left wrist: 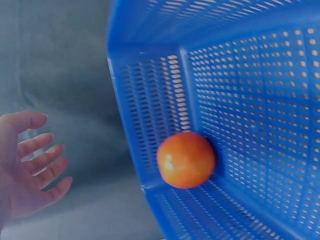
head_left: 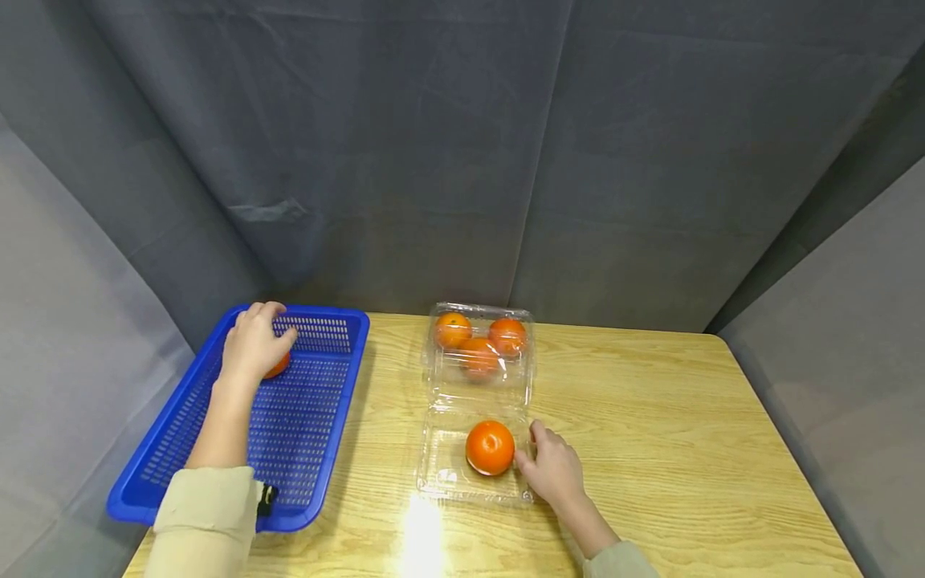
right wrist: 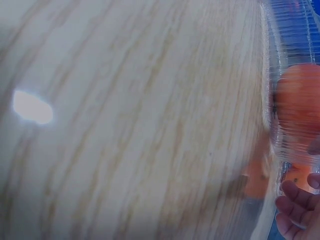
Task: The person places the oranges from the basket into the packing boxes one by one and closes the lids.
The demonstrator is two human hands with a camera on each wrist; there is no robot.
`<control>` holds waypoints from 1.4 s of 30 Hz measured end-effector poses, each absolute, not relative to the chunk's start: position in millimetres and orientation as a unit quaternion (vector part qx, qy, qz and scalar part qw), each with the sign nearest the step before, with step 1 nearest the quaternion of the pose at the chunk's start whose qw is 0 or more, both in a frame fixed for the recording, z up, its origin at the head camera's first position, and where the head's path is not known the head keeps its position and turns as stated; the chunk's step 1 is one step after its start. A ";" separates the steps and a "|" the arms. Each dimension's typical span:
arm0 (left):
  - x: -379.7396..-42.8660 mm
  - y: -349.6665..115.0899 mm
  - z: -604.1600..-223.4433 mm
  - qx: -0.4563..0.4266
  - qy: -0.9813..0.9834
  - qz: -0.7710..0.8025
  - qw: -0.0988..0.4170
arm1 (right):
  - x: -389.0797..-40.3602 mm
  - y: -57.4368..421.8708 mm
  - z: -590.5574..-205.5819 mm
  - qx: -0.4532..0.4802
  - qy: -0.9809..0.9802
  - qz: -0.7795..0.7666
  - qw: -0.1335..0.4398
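Note:
My left hand (head_left: 254, 341) is over the far left of a blue plastic basket (head_left: 364, 337), its fingers spread and holding nothing. Below it a round orange (left wrist: 186, 160) lies in the basket's corner, apart from the fingers in the left wrist view. A clear plastic clamshell box (head_left: 441, 482) lies unfolded on the table. One large orange (head_left: 490, 447) sits in its near half, and three oranges (head_left: 480, 359) are grouped at its far half. Beside the near half's right edge is my right hand (head_left: 555, 470), fingers loosely bent, thumb close to the large orange; contact is unclear.
The wooden table (head_left: 650, 401) carries the basket at the left and the clamshell box in the middle. Grey cloth (head_left: 405, 160) hangs behind the table and along both sides. The basket's raised walls surround the orange inside it.

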State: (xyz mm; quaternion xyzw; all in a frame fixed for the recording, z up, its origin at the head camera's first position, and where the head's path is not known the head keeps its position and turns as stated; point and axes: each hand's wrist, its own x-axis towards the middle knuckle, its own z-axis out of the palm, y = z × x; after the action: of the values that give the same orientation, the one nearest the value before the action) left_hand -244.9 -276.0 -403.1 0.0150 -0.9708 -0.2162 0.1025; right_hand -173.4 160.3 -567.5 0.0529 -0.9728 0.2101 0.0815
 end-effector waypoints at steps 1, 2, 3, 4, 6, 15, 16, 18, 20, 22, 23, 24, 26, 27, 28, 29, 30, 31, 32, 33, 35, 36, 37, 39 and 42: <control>-246.7 -278.3 -405.1 0.018 -0.972 -0.214 0.099 | -173.4 160.3 -567.4 0.053 -0.973 0.211 0.082; -248.5 -280.3 -407.2 0.021 -0.972 -0.214 0.095 | -173.3 160.3 -567.4 0.053 -0.973 0.211 0.082; -250.2 -282.3 -409.4 0.024 -0.973 -0.211 0.091 | -173.2 160.3 -567.2 0.053 -0.972 0.212 0.082; -251.9 -284.0 -411.6 0.028 -0.974 -0.209 0.087 | -173.2 160.3 -567.2 0.053 -0.972 0.212 0.083; -255.2 -287.4 -416.2 0.035 -0.976 -0.202 0.080 | -173.3 160.4 -567.5 0.054 -0.972 0.213 0.083; -268.3 -299.3 -440.1 0.070 -0.978 -0.193 0.043 | -174.7 161.6 -570.3 0.054 -0.972 0.214 0.080; -268.9 -300.4 -442.8 0.074 -0.978 -0.194 0.037 | -174.8 161.6 -570.5 0.053 -0.972 0.215 0.080; -269.8 -302.7 -448.9 0.079 -0.978 -0.192 0.022 | -174.9 161.5 -570.5 0.053 -0.971 0.218 0.078; -270.4 -304.8 -455.5 0.084 -0.978 -0.190 0.008 | -175.0 161.6 -571.1 0.052 -0.972 0.218 0.075; -271.3 -307.0 -462.3 0.088 -0.978 -0.187 -0.002 | -175.2 161.7 -571.6 0.052 -0.972 0.217 0.073; -271.9 -307.8 -465.5 0.090 -0.978 -0.187 -0.005 | -175.3 161.6 -571.8 0.053 -0.972 0.217 0.072; -272.4 -308.1 -468.2 0.092 -0.978 -0.188 -0.007 | -175.1 161.7 -571.7 0.053 -0.972 0.217 0.072; -274.0 -308.7 -473.3 0.097 -0.977 -0.192 -0.010 | -175.0 161.8 -571.2 0.053 -0.972 0.219 0.072; -275.0 -309.1 -475.7 0.099 -0.976 -0.192 -0.011 | -175.1 161.8 -570.7 0.054 -0.971 0.220 0.073; -275.7 -308.8 -477.7 0.102 -0.976 -0.193 -0.013 | -175.1 161.8 -570.3 0.054 -0.971 0.221 0.073; -276.6 -308.8 -479.7 0.104 -0.975 -0.195 -0.017 | -174.9 161.8 -569.6 0.054 -0.971 0.223 0.073; -277.3 -308.5 -481.3 0.106 -0.975 -0.195 -0.021 | -174.7 161.9 -568.9 0.054 -0.970 0.224 0.073; -278.1 -308.6 -483.1 0.107 -0.975 -0.194 -0.025 | -174.7 161.8 -568.6 0.054 -0.970 0.224 0.073; -278.5 -308.2 -484.4 0.108 -0.975 -0.192 -0.029 | -174.8 161.8 -568.4 0.055 -0.970 0.224 0.073; -279.0 -308.1 -485.6 0.109 -0.975 -0.192 -0.033 | -174.8 161.7 -568.3 0.055 -0.970 0.223 0.073; -279.0 -307.3 -486.9 0.107 -0.974 -0.195 -0.038 | -174.5 161.8 -568.2 0.055 -0.970 0.224 0.073; -278.8 -306.7 -487.2 0.107 -0.974 -0.196 -0.040 | -174.6 161.8 -568.6 0.054 -0.971 0.223 0.073; -278.6 -306.2 -487.6 0.107 -0.973 -0.199 -0.042 | -174.6 161.8 -568.6 0.054 -0.970 0.224 0.073; -277.7 -304.8 -487.8 0.110 -0.971 -0.209 -0.045 | -174.4 162.0 -569.1 0.053 -0.970 0.224 0.072; -276.7 -303.6 -488.6 0.116 -0.967 -0.221 -0.051 | -174.1 162.5 -569.3 0.052 -0.970 0.224 0.072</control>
State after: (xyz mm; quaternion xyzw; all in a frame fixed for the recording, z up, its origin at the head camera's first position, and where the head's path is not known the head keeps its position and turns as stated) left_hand -276.7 -303.6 -488.6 0.1162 -0.9671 -0.2205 -0.0506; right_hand -174.1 162.5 -569.3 0.0524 -0.9705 0.2241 0.0724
